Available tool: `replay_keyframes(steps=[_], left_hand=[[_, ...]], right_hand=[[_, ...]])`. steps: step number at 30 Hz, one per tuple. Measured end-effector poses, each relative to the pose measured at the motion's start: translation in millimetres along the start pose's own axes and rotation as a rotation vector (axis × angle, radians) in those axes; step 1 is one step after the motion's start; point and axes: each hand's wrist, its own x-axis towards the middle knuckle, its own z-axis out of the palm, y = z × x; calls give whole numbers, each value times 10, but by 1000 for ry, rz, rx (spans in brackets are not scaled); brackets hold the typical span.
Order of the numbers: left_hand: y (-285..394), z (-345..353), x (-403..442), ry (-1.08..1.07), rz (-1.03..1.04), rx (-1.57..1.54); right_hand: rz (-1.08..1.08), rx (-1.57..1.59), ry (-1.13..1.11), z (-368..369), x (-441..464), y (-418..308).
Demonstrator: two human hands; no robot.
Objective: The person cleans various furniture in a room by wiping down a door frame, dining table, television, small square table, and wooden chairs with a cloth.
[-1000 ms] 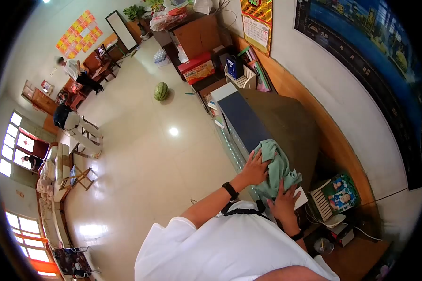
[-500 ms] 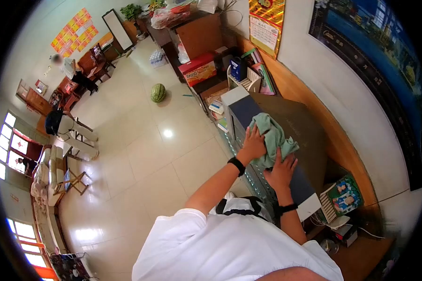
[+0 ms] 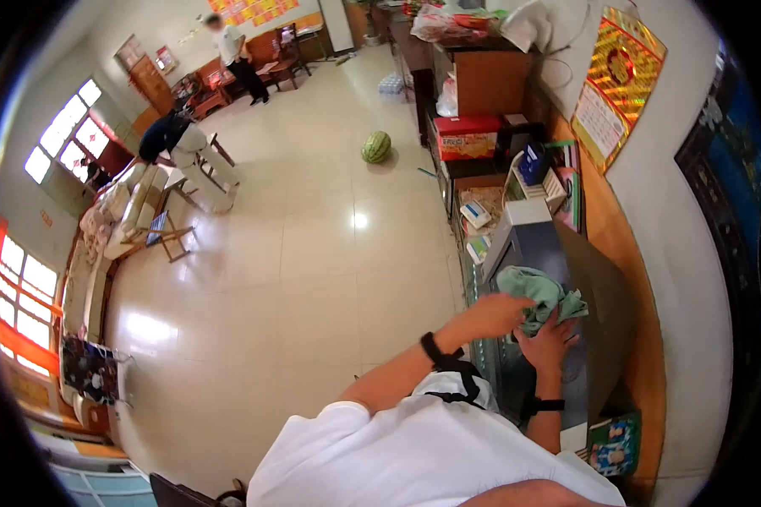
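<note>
A crumpled green cloth lies bunched on the dark top of a bulky old television set with pale silver ends. Curled fingers of my left hand grip the near left edge of the cloth, partly hiding them from view. Close beside it, my right hand holds the near right part of the cloth, its thumb and fingers against the fabric. Both wrists wear black bands.
A cabinet with a red box and a blue packet in a basket stands beyond the television. A watermelon lies on the tiled floor. Two people are across the room, near a folding stool. A picture leans against the wall.
My head view has turned, so the room shifts rightward and down. My left hand, flat on the cloth before, has curled and come nearer; the cloth is bunched more tightly.
</note>
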Motion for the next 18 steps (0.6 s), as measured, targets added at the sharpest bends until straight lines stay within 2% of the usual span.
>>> replay_keyframes(steps=[1, 3, 4, 6, 7, 8, 10, 12, 14, 18], left_hand=[[184, -327, -163, 60, -18, -16], [638, -981, -650, 584, 293, -140], [836, -1316, -926, 845, 483, -84], [1164, -1774, -1456, 1194, 819, 132], [1295, -1920, -1661, 1331, 971, 244], [1403, -2020, -1804, 1363, 1091, 321], [1605, -2122, -2000, 1375, 1242, 453], [1705, -2150, -2052, 1368, 1271, 508], [1674, -2182, -2092, 1396, 1231, 540], [1584, -2271, -2035, 1364, 1243, 539]], right_hand=[[37, 15, -81, -139, 77, -148], [60, 48, -121, -212, 308, -246], [118, 100, -163, -197, 436, -317], [207, 135, -163, -201, 633, -495], [188, 51, -46, -163, 722, -535], [159, -42, 61, -91, 746, -534], [121, -76, 65, 32, 859, -548], [44, -108, 95, 131, 1050, -585], [-123, -54, 177, 255, 1063, -490], [-161, 35, 129, 81, 771, -383]])
